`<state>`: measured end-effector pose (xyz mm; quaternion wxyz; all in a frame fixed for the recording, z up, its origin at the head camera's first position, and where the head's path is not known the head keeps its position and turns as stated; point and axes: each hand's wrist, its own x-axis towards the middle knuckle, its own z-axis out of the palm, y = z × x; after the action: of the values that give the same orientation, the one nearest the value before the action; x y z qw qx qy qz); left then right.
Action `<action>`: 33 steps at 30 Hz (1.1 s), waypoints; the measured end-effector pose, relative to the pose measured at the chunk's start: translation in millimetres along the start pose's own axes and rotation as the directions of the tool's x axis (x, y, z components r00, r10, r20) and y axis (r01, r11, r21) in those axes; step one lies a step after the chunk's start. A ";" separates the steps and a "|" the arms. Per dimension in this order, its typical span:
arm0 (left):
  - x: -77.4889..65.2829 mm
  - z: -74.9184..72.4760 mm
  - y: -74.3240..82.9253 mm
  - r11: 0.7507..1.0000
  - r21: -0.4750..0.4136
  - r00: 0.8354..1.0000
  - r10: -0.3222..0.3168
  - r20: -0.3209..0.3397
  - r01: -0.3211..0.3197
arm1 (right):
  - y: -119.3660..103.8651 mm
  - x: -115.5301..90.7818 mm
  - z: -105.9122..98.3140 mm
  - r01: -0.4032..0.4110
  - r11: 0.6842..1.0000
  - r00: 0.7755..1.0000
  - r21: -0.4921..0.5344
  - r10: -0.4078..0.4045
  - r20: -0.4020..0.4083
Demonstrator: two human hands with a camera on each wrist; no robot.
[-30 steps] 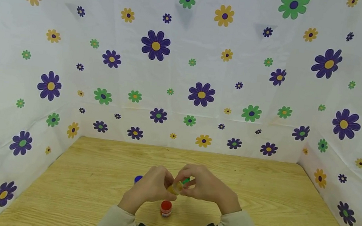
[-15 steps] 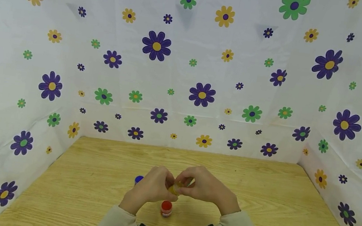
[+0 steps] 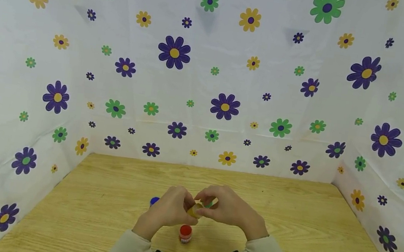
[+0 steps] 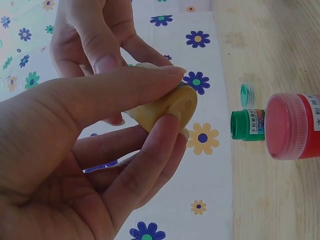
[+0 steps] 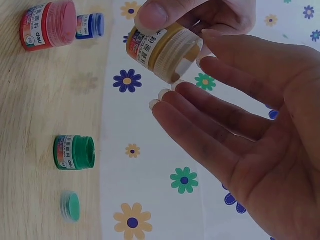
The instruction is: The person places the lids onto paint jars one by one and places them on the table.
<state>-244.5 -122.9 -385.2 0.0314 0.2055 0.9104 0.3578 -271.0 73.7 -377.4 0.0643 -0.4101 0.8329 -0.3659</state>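
My left hand (image 3: pixel 172 207) holds a small yellow paint jar (image 5: pixel 141 49) tilted above the table, thumb on one side and fingers on the other. My right hand (image 3: pixel 227 208) has its thumb and fingertips at opposite edges of the jar's clear screw lid (image 5: pixel 184 56), which sits on the mouth. In the right wrist view the other right fingers stretch out beneath it. Just below the hands in the head view stands a red paint jar (image 3: pixel 185 234) with its lid on. Beyond them, an uncapped green paint jar (image 5: pixel 80 152) is mostly hidden by the right hand in the head view.
A loose green-stained lid (image 5: pixel 71 206) lies beside the green jar. A blue paint jar (image 3: pixel 154 201) stands left of the hands, partly covered by the left wrist. The wooden table (image 3: pixel 305 242) ends at a flower-print cloth (image 3: pixel 192 82) behind and on both sides.
My right fingers have shifted round the lid, and a bit of green shows between them again after being covered half a second ago. My left hand keeps the jar in nearly the same place.
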 end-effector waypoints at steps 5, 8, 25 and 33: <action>0.4 -0.3 -1.2 1.000 -0.010 1.000 -0.002 0.001 0.002 | -0.4 -1.2 -1.1 0.018 0.999 1.000 0.034 -0.018 0.004; 0.3 -0.4 -1.3 1.000 -0.006 1.000 0.001 0.001 -0.001 | -0.8 -0.9 -0.3 0.030 0.999 0.999 0.043 -0.031 0.013; -1.0 0.4 2.7 1.000 0.016 1.000 0.012 0.006 -0.012 | -0.3 0.8 2.2 0.020 1.000 1.000 -0.014 -0.020 0.007; -1.1 -0.5 3.4 1.000 0.008 1.000 -0.002 0.008 0.002 | -1.0 0.5 1.3 0.014 1.000 1.000 -0.001 -0.014 0.008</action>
<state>-242.4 -121.5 -382.7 0.0348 0.2061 0.9119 0.3532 -270.1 72.3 -377.6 0.0648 -0.4176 0.8298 -0.3644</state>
